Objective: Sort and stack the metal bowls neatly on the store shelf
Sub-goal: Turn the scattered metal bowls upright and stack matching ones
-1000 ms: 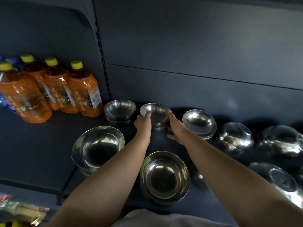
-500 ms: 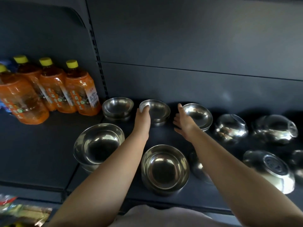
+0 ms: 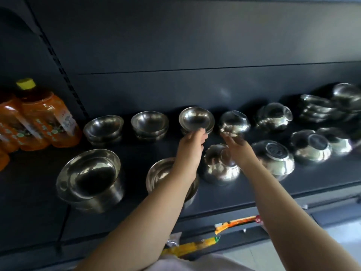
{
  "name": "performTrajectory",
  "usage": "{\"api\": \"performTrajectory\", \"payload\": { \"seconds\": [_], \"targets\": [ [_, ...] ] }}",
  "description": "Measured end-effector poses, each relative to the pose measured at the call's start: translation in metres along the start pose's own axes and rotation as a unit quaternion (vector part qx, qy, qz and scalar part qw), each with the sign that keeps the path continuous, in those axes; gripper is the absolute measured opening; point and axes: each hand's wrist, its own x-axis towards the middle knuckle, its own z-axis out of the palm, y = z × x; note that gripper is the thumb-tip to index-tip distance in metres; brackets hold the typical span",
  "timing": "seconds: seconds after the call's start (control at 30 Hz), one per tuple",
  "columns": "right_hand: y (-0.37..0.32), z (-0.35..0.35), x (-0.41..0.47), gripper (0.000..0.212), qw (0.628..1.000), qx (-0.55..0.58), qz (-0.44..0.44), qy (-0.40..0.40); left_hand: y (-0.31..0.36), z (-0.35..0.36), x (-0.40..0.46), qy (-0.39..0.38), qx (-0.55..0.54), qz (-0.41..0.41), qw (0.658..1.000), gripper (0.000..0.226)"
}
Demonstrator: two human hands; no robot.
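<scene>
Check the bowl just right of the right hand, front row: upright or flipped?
Flipped. The front-row bowl shows its flat foot ring facing up, rim down on the shelf.

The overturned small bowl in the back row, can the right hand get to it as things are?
Probably yes. The right hand hovers just in front of the overturned small bowl, fingers extended toward it, with nothing between them.

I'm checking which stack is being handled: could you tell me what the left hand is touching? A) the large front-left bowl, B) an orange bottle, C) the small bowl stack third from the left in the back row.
C: the left hand has its fingers on the front rim of the small bowl stack.
</scene>
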Motion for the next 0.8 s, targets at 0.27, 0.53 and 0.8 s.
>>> {"api": "performTrajectory", "payload": {
  "seconds": [0.27, 0.53, 0.8],
  "targets": [
    [0.051, -0.016, 0.011, 0.080, 0.996, -0.005, 0.017, -0.091, -0.057, 0.046, -0.009, 0.091, 0.059, -0.045, 0.993, 0.041],
    [0.068, -0.027, 0.032, 0.074, 0.979, -0.004, 0.032, -0.203, -0.092, 0.064, 0.015, 0.250, -0.034, -0.116, 0.961, 0.056],
    [0.066, -0.031, 0.044, 0.071, 0.977, -0.042, 0.014, -0.208, -0.093, 0.072, 0.006, 0.285, -0.068, -0.118, 0.949, 0.038]
  ]
}}
